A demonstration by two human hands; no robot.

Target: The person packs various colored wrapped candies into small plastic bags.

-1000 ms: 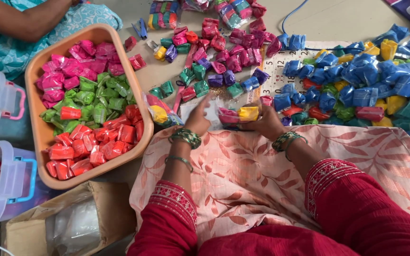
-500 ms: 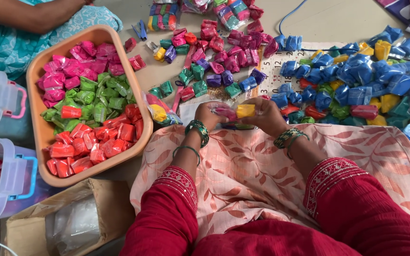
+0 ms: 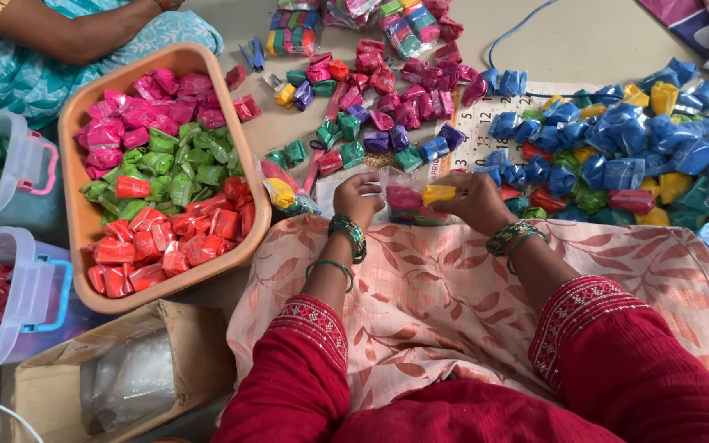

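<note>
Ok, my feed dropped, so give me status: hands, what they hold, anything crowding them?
Left hand and right hand both grip clear plastic pouch of coloured packets. Loose blue packets crowd right; orange tub left.

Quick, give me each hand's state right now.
Left hand: closed on the edge of the clear bag of coloured packets.
Right hand: closed, pinching a yellow packet at the bag.

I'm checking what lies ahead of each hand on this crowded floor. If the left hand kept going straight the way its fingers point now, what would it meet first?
The left hand points away from the person, up the picture. First in line are probably the green packets just beyond the fingertips, though depth is hard to judge. It holds one edge of a clear bag.
</note>
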